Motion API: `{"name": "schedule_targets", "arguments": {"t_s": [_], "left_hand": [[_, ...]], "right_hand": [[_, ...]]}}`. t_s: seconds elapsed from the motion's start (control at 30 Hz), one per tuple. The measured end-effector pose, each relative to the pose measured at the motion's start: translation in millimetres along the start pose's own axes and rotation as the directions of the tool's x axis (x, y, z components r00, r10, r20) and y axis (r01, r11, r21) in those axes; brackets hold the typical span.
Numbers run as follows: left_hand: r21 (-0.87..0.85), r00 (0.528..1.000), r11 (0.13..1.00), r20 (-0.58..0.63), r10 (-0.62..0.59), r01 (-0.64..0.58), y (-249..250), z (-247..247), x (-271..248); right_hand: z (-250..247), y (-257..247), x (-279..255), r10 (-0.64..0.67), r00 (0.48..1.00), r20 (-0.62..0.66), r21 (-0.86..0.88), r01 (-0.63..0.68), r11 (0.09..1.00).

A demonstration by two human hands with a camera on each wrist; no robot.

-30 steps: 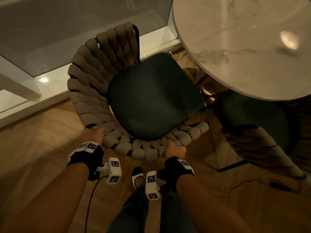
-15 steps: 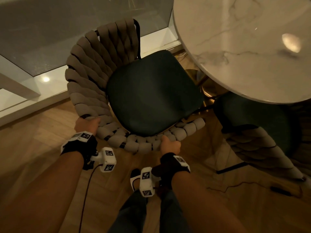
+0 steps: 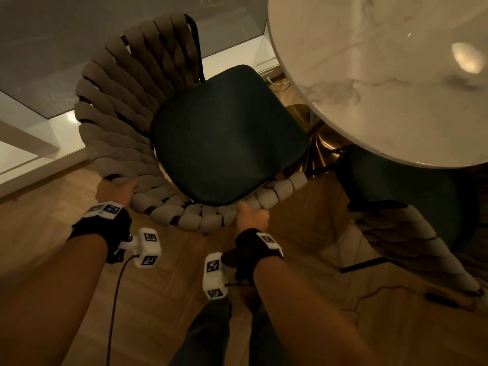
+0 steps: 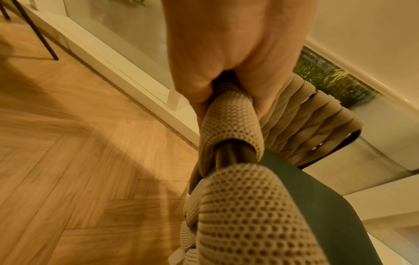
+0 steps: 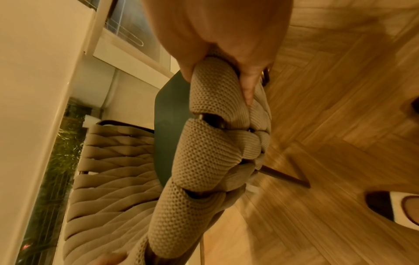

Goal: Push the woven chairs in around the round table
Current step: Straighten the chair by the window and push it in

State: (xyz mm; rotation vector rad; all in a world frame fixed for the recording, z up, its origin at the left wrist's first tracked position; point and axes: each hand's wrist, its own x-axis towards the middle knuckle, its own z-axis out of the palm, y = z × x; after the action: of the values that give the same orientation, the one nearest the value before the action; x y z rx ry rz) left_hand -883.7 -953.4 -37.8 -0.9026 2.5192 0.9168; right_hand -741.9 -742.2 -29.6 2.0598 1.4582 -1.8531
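— Left hand (image 3: 115, 192) wrapped round the chair (image 3: 227, 133) rim, near its left rear curve?
— Yes. Right hand (image 3: 252, 215) clamped on the same woven rim, nearer the middle.
— Where's the chair?
— On the floor (image 3: 52, 233), beside the table (image 3: 383, 75) edge, seat front just short of going under. Second chair (image 3: 406, 228) already tucked at the table's near edge.
— Best way in?
— Push level and even, aimed at the table's middle; keep the legs gliding, not tipping; stop before the rim meets the marble.

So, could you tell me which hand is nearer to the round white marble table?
Right. The right hand grips the woven chair's rim on the side towards the table; the left hand grips farther away.
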Motion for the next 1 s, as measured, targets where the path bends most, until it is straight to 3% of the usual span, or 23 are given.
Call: {"name": "schedule_targets", "arguments": {"t_s": [0.2,0.53,0.6,0.67,0.73,0.77,0.83,0.9,0.93,1.0], "left_hand": [[0.074,0.997,0.995,0.032,0.067,-0.069,12,5,8],[-0.044,0.996,0.998,0.078,0.049,-0.046,-7,9,4],[-0.02,0.995,1.0,0.1,0.026,-0.024,-3,5,1],[0.0,0.993,0.999,0.112,0.04,-0.04,-1,2,-4],[0.099,0.974,0.969,0.04,0.223,-0.226,0,-2,-18],[0.208,0.918,0.895,0.042,0.395,-0.395,-3,-2,-25],[0.413,0.709,0.59,0.248,0.66,-0.694,-9,1,-47],[0.46,0.511,0.274,0.54,0.669,-0.845,-18,6,-67],[0.461,0.454,0.165,0.636,0.624,-0.872,-24,9,-77],[0.456,0.402,0.063,0.702,0.587,-0.888,-36,16,-86]], "right_hand": [[5,-1,13,0.025,1.0,-0.014,0.005,-0.025,1.0],[-7,2,13,-0.019,0.998,-0.068,-0.035,0.017,0.999],[-7,1,11,-0.059,0.995,-0.078,-0.062,0.054,0.997],[-8,2,8,-0.188,0.978,-0.089,-0.155,0.173,0.973],[-11,3,1,-0.391,0.92,-0.007,-0.427,0.351,0.834],[-14,5,-3,-0.492,0.865,0.094,-0.568,0.453,0.687],[-23,11,-7,-0.584,0.706,0.401,-0.717,0.639,0.279],[-30,16,-6,-0.457,0.575,0.679,-0.678,0.73,-0.089],[-34,17,-2,-0.386,0.534,0.752,-0.637,0.74,-0.216],[-38,12,8,-0.349,0.479,0.805,-0.586,0.734,-0.344]]}}
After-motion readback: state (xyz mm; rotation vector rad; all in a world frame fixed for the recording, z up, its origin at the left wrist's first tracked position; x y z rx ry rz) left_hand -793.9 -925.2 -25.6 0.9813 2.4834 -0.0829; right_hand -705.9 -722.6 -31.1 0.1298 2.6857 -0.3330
